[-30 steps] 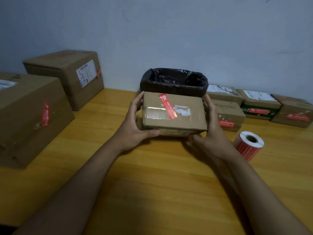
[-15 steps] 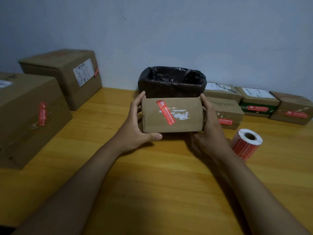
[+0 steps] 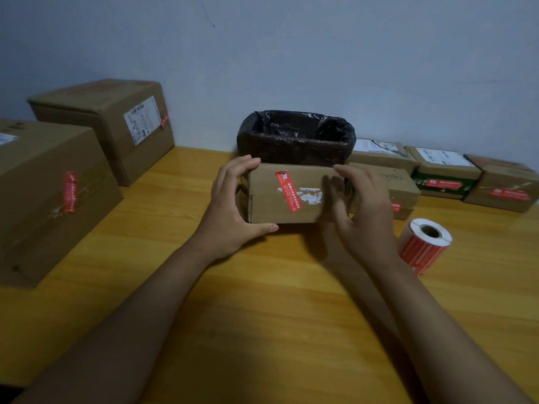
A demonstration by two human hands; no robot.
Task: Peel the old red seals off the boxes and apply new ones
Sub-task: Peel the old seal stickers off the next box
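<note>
Fingers (image 3: 248, 163) of the left hand (image 3: 230, 208) are gripping the box (image 3: 287, 193) at its nine o'clock end; the right hand (image 3: 361, 208) is hovering released at three o'clock, nearer the red seal (image 3: 287, 191) running twelve-to-six.

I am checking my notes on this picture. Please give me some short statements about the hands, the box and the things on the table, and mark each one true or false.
1. The left hand grips the small box. True.
2. The red seal is already off the box. False: it is stuck slantwise on the near face.
3. The seal roll lies right of the right hand. True.
4. The bin stands in front of the box. False: it stands behind it, by the wall.
5. The right hand holds the roll. False: it is at the box, its grip blurred.
</note>
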